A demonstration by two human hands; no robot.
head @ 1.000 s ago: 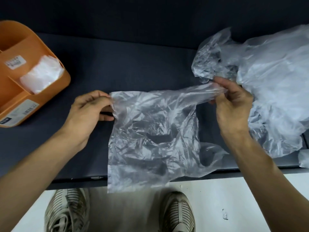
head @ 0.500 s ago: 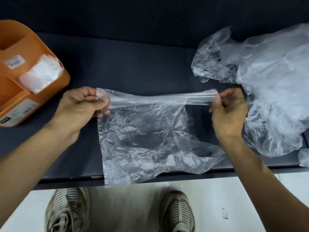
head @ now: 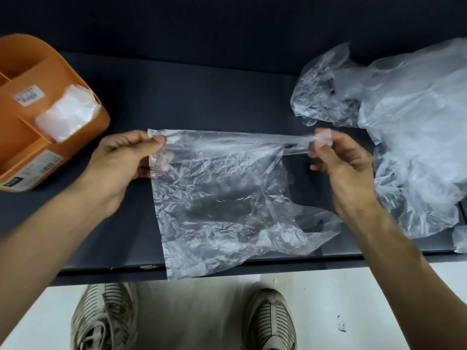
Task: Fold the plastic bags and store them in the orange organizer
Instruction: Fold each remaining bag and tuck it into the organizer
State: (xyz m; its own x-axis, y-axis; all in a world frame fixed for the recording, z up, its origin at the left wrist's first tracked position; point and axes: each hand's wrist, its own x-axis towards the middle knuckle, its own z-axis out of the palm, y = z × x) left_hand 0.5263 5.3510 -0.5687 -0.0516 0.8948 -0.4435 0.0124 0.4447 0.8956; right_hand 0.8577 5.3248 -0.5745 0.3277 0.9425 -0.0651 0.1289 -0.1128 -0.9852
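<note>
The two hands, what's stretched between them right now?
In the head view, the taut top edge of one clear plastic bag spans from left hand to right hand; both pinch it.

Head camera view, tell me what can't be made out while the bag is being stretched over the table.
- Orange organizer: left part cut off by the frame edge; label text too small to read.
- Pile of loose bags: count unclear, the clear layers overlap and run off the right edge.
- Left hand fingers: partly hidden behind the stretched bag.
</note>
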